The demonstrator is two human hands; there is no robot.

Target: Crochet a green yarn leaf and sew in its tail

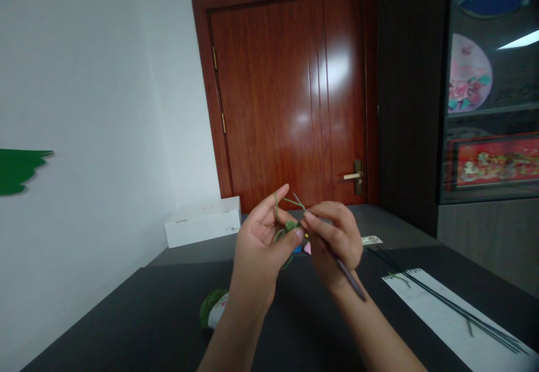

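Observation:
Between thumb and fingers, my left hand (267, 232) pinches a small piece of green crochet (290, 225). Green yarn (276, 206) wraps around its raised index finger and stretches across to the hook. A crochet hook (351, 279) is gripped in my right hand (337, 234), its thin metal tip pointing up and left, with the strand at the shaft near the tip. The two hands almost touch at the crochet piece. Below my left wrist lies a green yarn ball (210, 307) with a paper label, partly hidden by the forearm.
A white box (204, 223) stands at the table's back left. On the right, a white paper sheet (455, 321) bears long dark green stems (463, 304) and yarn scraps. Small blue and pink items (307, 247) lie behind my hands. A wooden door (286, 97) is beyond the table (147, 316).

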